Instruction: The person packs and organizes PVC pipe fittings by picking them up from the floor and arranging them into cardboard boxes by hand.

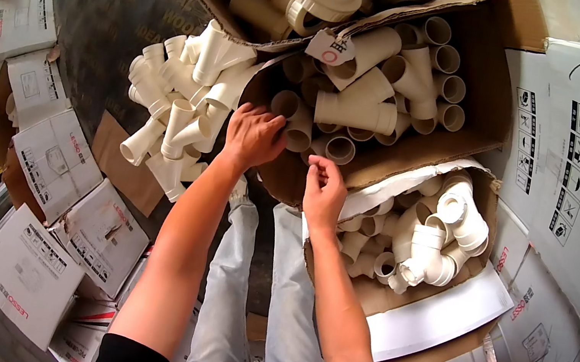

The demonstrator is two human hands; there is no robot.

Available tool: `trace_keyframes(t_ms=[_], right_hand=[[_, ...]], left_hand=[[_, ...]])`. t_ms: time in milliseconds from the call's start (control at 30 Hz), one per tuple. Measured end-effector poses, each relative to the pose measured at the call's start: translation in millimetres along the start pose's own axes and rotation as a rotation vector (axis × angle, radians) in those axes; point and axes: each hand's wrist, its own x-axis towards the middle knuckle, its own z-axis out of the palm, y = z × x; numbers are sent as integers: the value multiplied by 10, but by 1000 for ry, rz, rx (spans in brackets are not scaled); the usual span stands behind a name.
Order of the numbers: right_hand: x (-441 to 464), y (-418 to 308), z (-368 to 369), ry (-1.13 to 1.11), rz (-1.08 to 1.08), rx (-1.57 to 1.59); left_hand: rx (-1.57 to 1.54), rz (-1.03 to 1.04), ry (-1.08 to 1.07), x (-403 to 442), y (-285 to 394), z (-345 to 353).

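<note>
Cream pipe fittings [353,108] fill an open cardboard box [470,127] in front of me. My left hand [255,136] lies over the near left edge of that box, its fingers bent beside a fitting [291,121]; whether it grips anything is hidden. Just right of it, my right hand [325,191] is at the box's near edge, below a round pipe opening [340,150]. Its fingers are curled together, and what they hold, if anything, cannot be made out.
Loose branched fittings [180,123] are heaped on the floor at the left. Another fittings box [413,9] stands beyond, and one with elbows [474,279] at the right. White cartons [64,161] line the left side; a large carton [557,73] stands at the right.
</note>
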Motion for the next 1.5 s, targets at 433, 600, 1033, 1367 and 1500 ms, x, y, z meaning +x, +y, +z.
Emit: trace_keyframes(t_ms=[433, 600, 1033, 1367, 1500], right_hand=[[-737, 80, 601, -167, -231, -207], [-887, 296, 884, -329, -164, -226], [-1083, 1061, 1557, -823, 101, -861], [-715, 1171, 2576, -656, 17, -595], [-442, 1240, 3125, -637, -94, -441]], left_hand=[[-292, -80, 518, -426, 164, -8], [-795, -844, 466, -1632, -99, 593], [-857, -1120, -273, -3545, -847, 816], [-659, -1675, 326, -4061, -1656, 1197], [-704, -1754, 345, -4207, -1852, 1295]])
